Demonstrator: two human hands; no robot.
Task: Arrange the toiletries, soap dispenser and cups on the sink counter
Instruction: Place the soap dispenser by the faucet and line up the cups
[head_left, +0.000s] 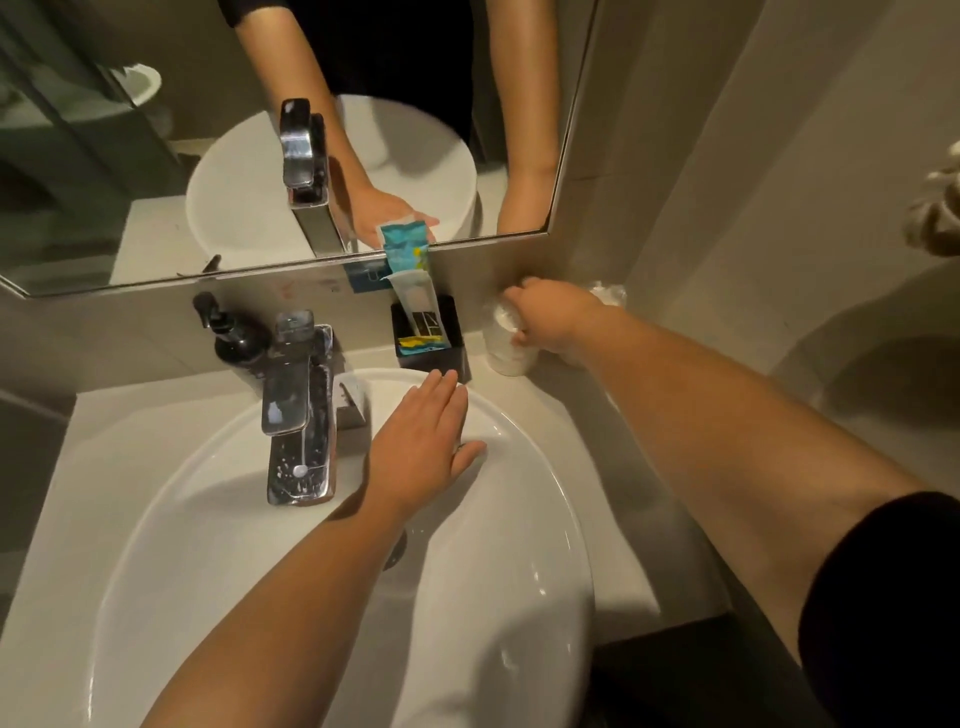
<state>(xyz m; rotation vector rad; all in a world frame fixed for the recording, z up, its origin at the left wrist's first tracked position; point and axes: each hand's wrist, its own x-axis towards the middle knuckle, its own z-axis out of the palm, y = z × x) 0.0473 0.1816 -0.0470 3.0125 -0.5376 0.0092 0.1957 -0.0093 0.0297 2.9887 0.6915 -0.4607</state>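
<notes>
Clear plastic wraps the cups (506, 338), and the right hand (558, 319) grips them on the counter (613, 415), likely to tuck them by the wall. The left hand (421, 447) lies open and flat, empty, over the sink (519, 431). Past its fingers, the black box (431, 338) holds toiletry packets (415, 306) with blurry print.

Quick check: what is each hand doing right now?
Left hand: open, flat, empty, over the white sink basin.
Right hand: closed on the plastic-wrapped white cup.

A black soap dispenser (235, 332), a black box (436, 349) of teal-and-yellow sachets (406, 249), a white basin (530, 457).
</notes>
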